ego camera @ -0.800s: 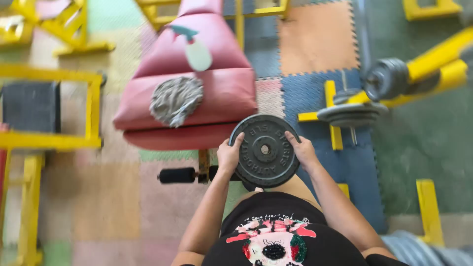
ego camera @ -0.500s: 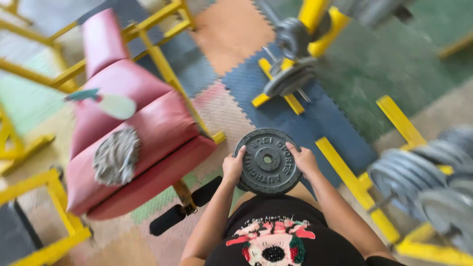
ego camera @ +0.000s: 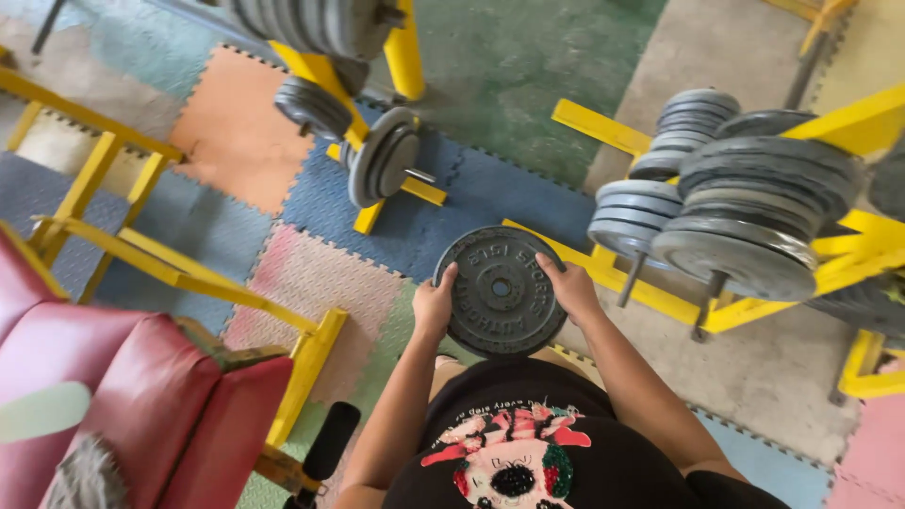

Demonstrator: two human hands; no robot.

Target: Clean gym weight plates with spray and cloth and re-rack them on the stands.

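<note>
Two hands grip one round grey plate (ego camera: 500, 290), held flat-on before the black shirt (ego camera: 547, 443). Left hand (ego camera: 434, 306) clamps the plate's left rim, fingers curled behind, thumb on the face. Right hand (ego camera: 571, 287) clamps the right rim the same way. Plate hangs above coloured floor mats (ego camera: 311, 278), near a yellow rack (ego camera: 660, 297) stacked with grey plates (ego camera: 745, 212). Red padded bench (ego camera: 141, 405) sits lower left, well apart; more plates on a yellow stand (ego camera: 382, 155) lie ahead
</note>
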